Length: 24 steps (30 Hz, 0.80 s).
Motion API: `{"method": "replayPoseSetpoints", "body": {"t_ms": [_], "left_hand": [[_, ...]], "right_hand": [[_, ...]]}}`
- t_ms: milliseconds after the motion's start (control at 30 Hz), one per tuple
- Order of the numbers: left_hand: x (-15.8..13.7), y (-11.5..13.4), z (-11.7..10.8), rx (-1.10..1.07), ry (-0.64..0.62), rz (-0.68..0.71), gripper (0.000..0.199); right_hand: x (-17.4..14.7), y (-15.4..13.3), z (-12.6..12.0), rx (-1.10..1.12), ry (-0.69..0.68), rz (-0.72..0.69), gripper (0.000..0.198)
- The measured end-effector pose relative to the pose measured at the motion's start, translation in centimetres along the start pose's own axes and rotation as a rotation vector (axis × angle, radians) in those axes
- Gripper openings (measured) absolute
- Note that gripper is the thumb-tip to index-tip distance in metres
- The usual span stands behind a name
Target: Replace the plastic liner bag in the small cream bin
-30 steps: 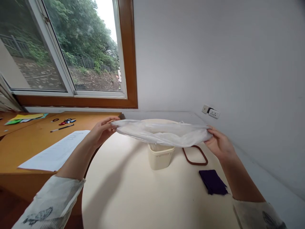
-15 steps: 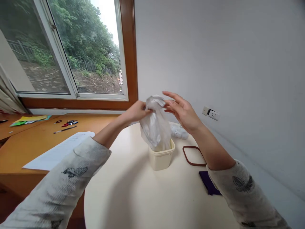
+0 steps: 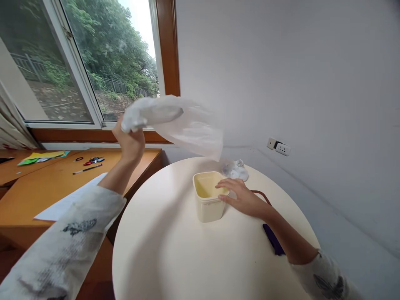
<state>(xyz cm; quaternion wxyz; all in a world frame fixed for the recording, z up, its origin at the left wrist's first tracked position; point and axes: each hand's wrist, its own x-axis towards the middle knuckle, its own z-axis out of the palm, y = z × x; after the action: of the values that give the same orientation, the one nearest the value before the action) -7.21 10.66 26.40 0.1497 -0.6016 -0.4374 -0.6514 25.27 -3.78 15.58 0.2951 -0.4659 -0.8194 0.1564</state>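
Note:
My left hand (image 3: 130, 143), raised at the left in front of the window, is closed round the gathered end of a translucent white plastic bag (image 3: 196, 125). The bag trails out to the right, above the table and clear of the bin. Below it a small cream plastic bin (image 3: 210, 208) stands upright, its inside bare to view. At the bin's right rim is my right hand (image 3: 239, 196), with thumb and fingers apart; whether it touches the rim I cannot tell. A crumpled clear plastic bag (image 3: 236, 170) lies just behind that hand.
The round white table (image 3: 181, 258) holds a reddish-brown frame (image 3: 262, 195) and a dark purple item (image 3: 273, 239), both partly hidden by my right arm. On the wooden desk (image 3: 46, 189) at left lie paper (image 3: 71, 200), a pen (image 3: 87, 169) and scissors (image 3: 90, 161). A wall socket (image 3: 283, 149) is at right.
The plastic bag has come up out of the bin and swung left and up with my left hand. My right hand has left the bag and dropped to the bin's rim.

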Motion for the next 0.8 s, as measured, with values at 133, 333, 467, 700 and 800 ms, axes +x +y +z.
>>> {"method": "replayPoseSetpoints", "body": {"t_ms": [133, 333, 467, 700, 800], "left_hand": [[-8.9, -2.3, -2.7, 0.055, -0.117, -0.057, 0.022], [-19.5, -6.1, -5.7, 0.053, -0.619, -0.140, 0.027], [-22.3, -7.4, -7.1, 0.059, -0.928, -0.188, 0.028], [-19.9, -6.3, -9.3, 0.200, -1.390, -0.226, 0.060], [-16.1, -4.8, -10.4, 0.250, -1.541, -0.137, 0.071]], "right_hand": [[-1.0, 0.4, 1.7, -0.112, -0.035, -0.073, 0.028], [-1.0, 1.5, 3.4, -0.167, 0.073, -0.142, 0.021], [-0.9, 1.9, 4.1, -0.170, 0.139, -0.160, 0.018], [-0.7, 2.2, 5.0, -0.156, 0.210, -0.170, 0.018], [-0.7, 2.3, 5.2, -0.140, 0.219, -0.170, 0.017]]}}
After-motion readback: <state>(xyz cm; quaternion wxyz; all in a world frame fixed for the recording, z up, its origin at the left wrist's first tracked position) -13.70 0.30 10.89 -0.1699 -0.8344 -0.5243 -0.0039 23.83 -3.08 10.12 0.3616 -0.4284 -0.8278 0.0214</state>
